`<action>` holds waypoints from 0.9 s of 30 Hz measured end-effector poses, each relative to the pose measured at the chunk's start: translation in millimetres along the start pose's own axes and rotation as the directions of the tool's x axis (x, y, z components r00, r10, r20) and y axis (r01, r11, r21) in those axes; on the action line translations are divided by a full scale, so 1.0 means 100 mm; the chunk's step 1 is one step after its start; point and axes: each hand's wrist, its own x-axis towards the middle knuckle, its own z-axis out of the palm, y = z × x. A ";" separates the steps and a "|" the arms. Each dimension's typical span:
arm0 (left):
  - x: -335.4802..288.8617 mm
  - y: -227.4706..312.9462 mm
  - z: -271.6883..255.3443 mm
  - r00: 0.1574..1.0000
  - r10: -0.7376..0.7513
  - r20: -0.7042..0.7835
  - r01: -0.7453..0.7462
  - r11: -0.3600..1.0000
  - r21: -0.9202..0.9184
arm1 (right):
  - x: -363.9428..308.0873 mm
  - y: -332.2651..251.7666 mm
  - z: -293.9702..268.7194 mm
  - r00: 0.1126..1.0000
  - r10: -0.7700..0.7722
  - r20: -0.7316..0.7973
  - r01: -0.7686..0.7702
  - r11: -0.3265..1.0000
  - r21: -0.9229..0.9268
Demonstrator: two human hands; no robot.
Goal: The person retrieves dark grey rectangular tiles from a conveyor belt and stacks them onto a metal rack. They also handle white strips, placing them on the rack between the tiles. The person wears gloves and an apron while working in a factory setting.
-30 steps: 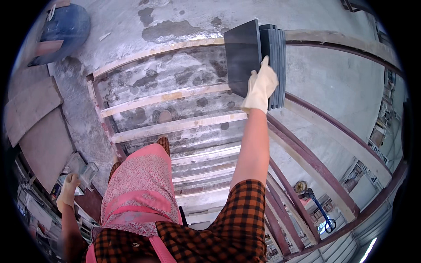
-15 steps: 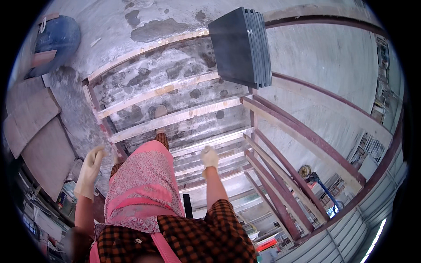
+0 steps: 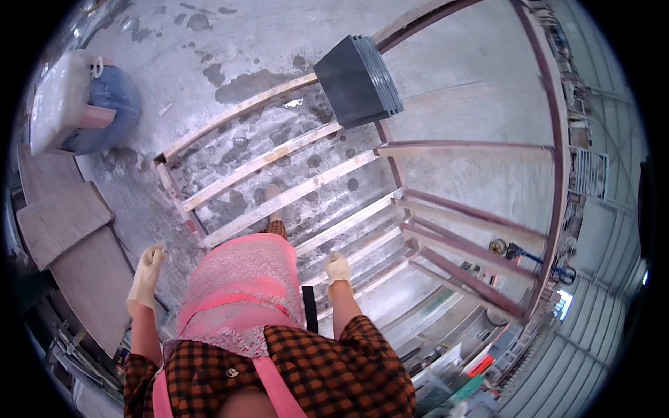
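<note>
My left hand, in a cream glove, hangs at my left side with its fingers curled in and nothing visible in them. In front of my right hip my right hand, gloved the same way, is closed in a loose fist. Neither hand touches anything. Close by is a metal rack with pale lower bars and dark red uprights. A stack of dark grey flat panels leans against it at the far side. My pink apron covers my front, and one shoe shows beyond it among the bars.
At the far left stands a blue drum beside a pale wrapped bundle. Brown boards lie along the left. A wheeled blue tool and assorted goods are beyond the rack on the right. The concrete floor has damp patches.
My view has turned, so the rack and panels sit lower and tilted, and more of the drum and bundle shows. Both hands remain curled at my sides.
</note>
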 end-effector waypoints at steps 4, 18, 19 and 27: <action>0.12 -0.42 -0.45 0.998 0.042 -0.037 -0.038 0.993 0.108 | -0.54 -0.03 0.28 0.994 0.097 -0.041 -0.090 0.985 0.148; 0.02 -1.95 -1.27 0.995 -0.022 -0.094 -0.002 0.970 -0.243 | -1.91 0.35 0.67 0.941 0.292 -0.172 -0.235 0.927 0.292; 0.01 -1.97 -1.27 0.997 -0.031 -0.075 0.023 0.994 -0.110 | -1.97 0.32 0.65 0.952 0.232 -0.202 -0.156 0.930 0.333; 0.16 -1.80 -1.07 0.996 0.054 0.068 -0.070 0.963 0.259 | -2.50 0.05 0.85 0.954 0.271 0.125 -0.288 0.724 0.627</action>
